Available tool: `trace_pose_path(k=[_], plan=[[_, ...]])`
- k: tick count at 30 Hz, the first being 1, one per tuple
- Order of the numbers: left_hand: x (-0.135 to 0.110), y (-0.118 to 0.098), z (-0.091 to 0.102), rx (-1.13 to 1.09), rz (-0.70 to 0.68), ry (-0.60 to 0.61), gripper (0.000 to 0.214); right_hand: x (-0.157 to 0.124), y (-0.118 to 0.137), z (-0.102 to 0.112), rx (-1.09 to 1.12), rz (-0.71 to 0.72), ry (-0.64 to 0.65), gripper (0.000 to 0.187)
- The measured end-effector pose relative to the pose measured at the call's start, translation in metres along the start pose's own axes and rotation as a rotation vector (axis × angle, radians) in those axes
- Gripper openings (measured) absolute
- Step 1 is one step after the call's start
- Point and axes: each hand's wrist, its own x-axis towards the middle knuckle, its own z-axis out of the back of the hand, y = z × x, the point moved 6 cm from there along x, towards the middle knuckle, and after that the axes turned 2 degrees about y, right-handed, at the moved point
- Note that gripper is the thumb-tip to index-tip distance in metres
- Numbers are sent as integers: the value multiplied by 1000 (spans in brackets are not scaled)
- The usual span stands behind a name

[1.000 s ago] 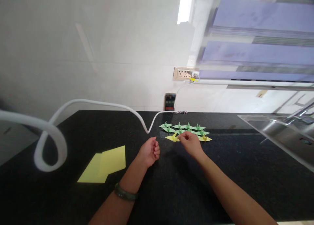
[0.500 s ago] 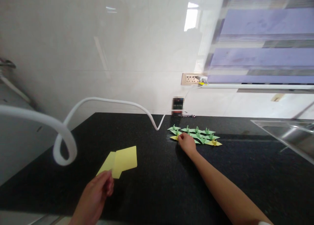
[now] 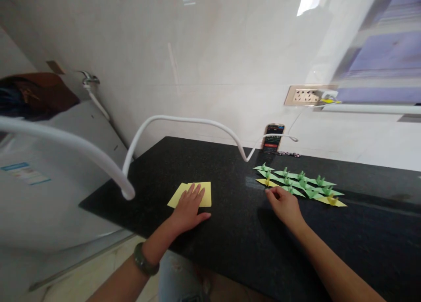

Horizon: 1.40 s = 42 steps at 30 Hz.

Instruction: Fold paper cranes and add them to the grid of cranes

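Note:
My left hand (image 3: 189, 207) lies flat with its fingers spread on overlapping yellow paper sheets (image 3: 207, 196); its palm and fingers hide part of them. A bracelet circles that wrist. My right hand (image 3: 285, 205) is curled, thumb and forefinger tips close together, just below a yellow paper crane (image 3: 267, 182). Nothing shows between those tips, and I cannot tell whether they touch the crane. Beside it, green paper cranes (image 3: 301, 177) stand in rows, and a second yellow crane (image 3: 333, 200) sits at the right end of the front row.
A phone (image 3: 273, 137) leans on the wall behind the cranes, by a beaded string (image 3: 289, 154). A white bent tube (image 3: 197, 121) arches across the dark countertop (image 3: 230, 240). Wall sockets (image 3: 305, 95) hold a plug. At left stands a white appliance (image 3: 59, 161) with a brown bag (image 3: 49, 91).
My view has swung left. My left hand has put the yellow sheets down on the counter and flattened over them. My right hand has drawn back slightly from the left yellow crane.

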Motion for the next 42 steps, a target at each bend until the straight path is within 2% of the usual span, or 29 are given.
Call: trace_pose_path(k=[4,7,9,12,14,17,19,23,26,32,35,38,42], plan=[[5,8,-21,44,52,100,68,-21,15,-3,48,68,68,30],[-2,17,-22,29,25,79,57,-31,18,-7,63,83,136,29],[-8,30,-16,68,56,27,60,-35,20,-10,76,91,173,29],[-15,67,0,181,330,-71,66,-41,26,-15,96,118,227,29],[-19,94,7,191,515,-4,76,-44,31,-18,99,143,262,28],[-21,124,13,124,636,148,75,-46,41,-21,81,181,308,27],[-19,135,17,97,648,180,72,-48,51,-25,56,215,336,26],[-16,145,20,68,645,203,58,-56,86,-38,-25,387,413,22],[-15,147,22,63,652,165,61,-64,118,-54,-70,532,475,20],[-12,149,19,-44,670,93,69,-68,171,-100,-126,826,518,30],[-11,151,19,-124,695,43,57,-66,183,-125,-141,958,588,36],[-17,156,30,-248,717,-23,36,-60,184,-145,-74,936,680,41],[-42,164,60,-473,748,-161,33,-51,184,-153,123,832,679,42]])
